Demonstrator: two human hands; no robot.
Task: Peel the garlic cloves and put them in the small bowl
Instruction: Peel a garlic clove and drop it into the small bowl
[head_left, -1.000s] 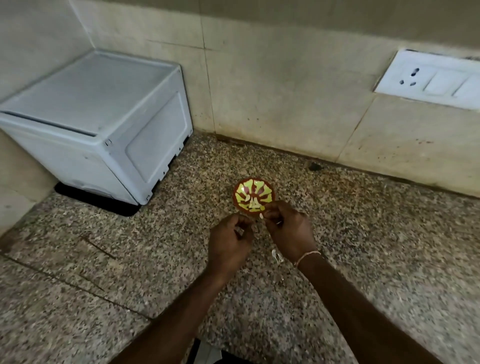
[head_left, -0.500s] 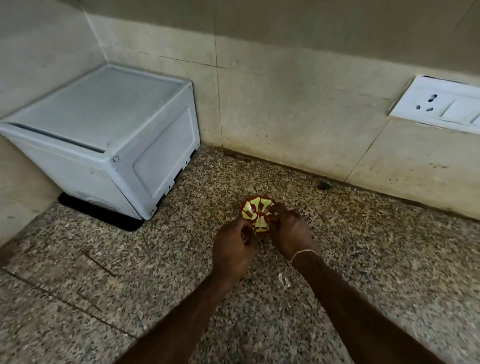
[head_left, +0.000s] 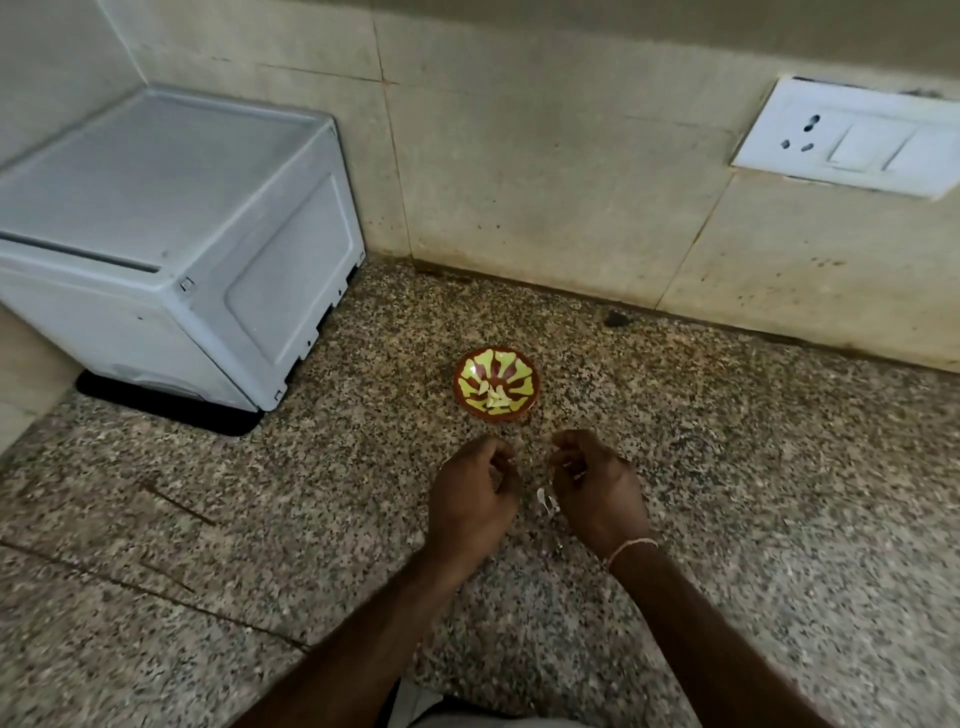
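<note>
a: both hands have drawn back from the small bowl (head_left: 497, 383); half a second ago they were right at its near rim, now they sit apart from it on the near side, with bare counter (head_left: 727, 467) between.

b: so something went in?

a: looks that way. pale peeled garlic cloves (head_left: 492, 399) lie in the bowl's middle, toward its near edge. i judge a clove was just dropped there, though i can't count them.

b: and the hands now?

a: left hand (head_left: 475, 501) is just near-left of the bowl, fingers curled in. right hand (head_left: 597, 493) is near-right of the bowl, curled too, with something small and pale at its fingertips; a scrap of skin or a clove, too small to tell. whether the left one holds anything, i cannot tell.

b: what's the white bit between them?

a: a garlic peel (head_left: 546, 501) lying on the counter, nearer than the bowl, just beside the right hand. probably dropped there so the bowl holds only clean cloves.

b: anything else around?

a: a white appliance (head_left: 171, 249) well to the bowl's left, and a switch plate (head_left: 852, 137) on the wall beyond and to the right.

b: next?

a: likely another clove, if one is left; none unpeeled is plainly in sight.
</note>
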